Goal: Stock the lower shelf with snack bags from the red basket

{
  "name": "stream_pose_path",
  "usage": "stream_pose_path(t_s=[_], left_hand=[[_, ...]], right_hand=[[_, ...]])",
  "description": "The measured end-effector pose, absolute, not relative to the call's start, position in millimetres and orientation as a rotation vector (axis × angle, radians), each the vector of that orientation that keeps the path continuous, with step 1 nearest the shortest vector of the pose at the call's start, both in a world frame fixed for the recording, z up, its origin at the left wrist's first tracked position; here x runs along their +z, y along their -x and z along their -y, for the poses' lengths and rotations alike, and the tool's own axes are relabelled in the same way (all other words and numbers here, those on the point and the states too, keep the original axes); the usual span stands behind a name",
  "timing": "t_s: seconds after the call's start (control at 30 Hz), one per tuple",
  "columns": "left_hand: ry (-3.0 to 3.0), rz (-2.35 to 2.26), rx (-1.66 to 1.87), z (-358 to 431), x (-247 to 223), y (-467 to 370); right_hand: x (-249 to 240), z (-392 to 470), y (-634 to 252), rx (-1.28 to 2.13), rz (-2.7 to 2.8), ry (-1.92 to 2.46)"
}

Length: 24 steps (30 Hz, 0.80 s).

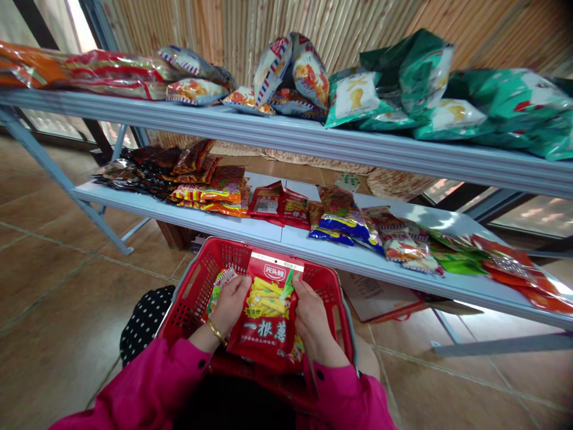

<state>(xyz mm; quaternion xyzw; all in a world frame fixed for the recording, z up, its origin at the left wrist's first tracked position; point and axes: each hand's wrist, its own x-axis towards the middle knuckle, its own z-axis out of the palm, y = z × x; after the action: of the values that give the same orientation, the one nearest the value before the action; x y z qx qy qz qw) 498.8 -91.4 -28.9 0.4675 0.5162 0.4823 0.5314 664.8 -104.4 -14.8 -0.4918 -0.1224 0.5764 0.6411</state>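
A red snack bag point(267, 310) with yellow sticks and a green onion printed on it is held upright, its front facing me. My left hand point(231, 304) grips its left edge, the thumb lying on the front. On the opposite edge my right hand point(312, 313) is closed in the same way. Both hands are over a red plastic shopping basket point(183, 301). Another snack packet point(222, 282), partly green and white, lies in the basket beside my left hand. The bag and my arms hide much of the basket's inside.
A two-tier blue-grey metal shelf point(224, 230) spans the view just beyond the basket. Similar red bags point(295, 209) lie on its lower tier among other snack packets. Green chip bags point(358, 95) fill the upper right. A cardboard box point(376, 295) stands underneath.
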Motion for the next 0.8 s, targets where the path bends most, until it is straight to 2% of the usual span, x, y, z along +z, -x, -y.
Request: stream_pose_path(t_s=[0.53,0.63,0.8], left_hand=[[-1.030,-1.307,1.214,77,-38,-497],[-1.014,-1.303,1.228,75,-38,-497],[-1.013,-1.320,1.228,75,-39,-499]], right_hand=[[-10,108,-659,1.401,0.407,1.139],[-22,108,-661,1.274,0.491,1.274],[-36,106,-666,0.880,0.780,1.554]])
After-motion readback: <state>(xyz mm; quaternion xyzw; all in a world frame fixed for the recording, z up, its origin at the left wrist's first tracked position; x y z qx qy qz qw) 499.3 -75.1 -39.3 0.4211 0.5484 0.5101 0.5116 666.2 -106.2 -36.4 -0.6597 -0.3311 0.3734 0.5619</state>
